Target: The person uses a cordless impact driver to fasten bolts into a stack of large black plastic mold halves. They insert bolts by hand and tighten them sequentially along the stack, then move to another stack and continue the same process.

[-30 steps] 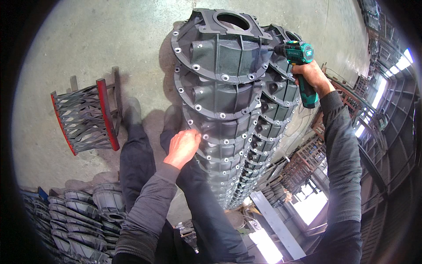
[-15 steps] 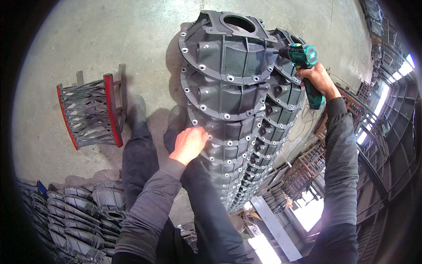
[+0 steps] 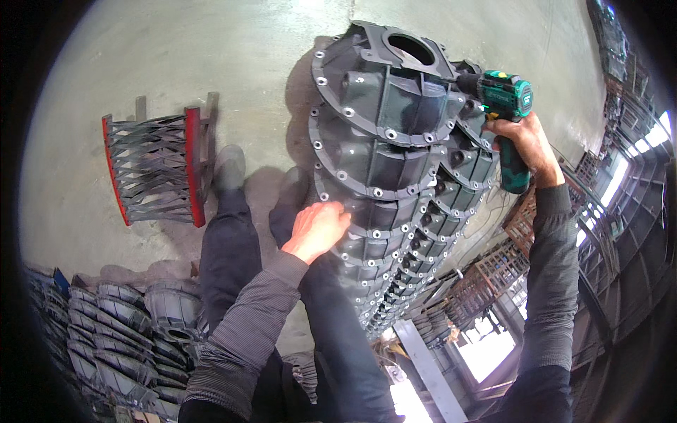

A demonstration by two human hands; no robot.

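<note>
A tall stack of dark grey cast metal housings with bolt-hole flanges rises in front of me. My left hand rests flat against the flange of one housing part-way down the stack, fingers together, holding nothing. My right hand grips the handle of a green and black cordless drill, whose nose points left at the upper right side of the top housing. My legs and shoes stand on the concrete floor to the left of the stack.
A rack with red uprights holding dark castings lies on the floor at left. More stacked grey housings fill the lower left. Metal racks and beams show at the lower right, with bright windows behind.
My right hand has brought the drill lower and closer to the top housing. The view has shifted slightly; my left hand stays on the flange.
</note>
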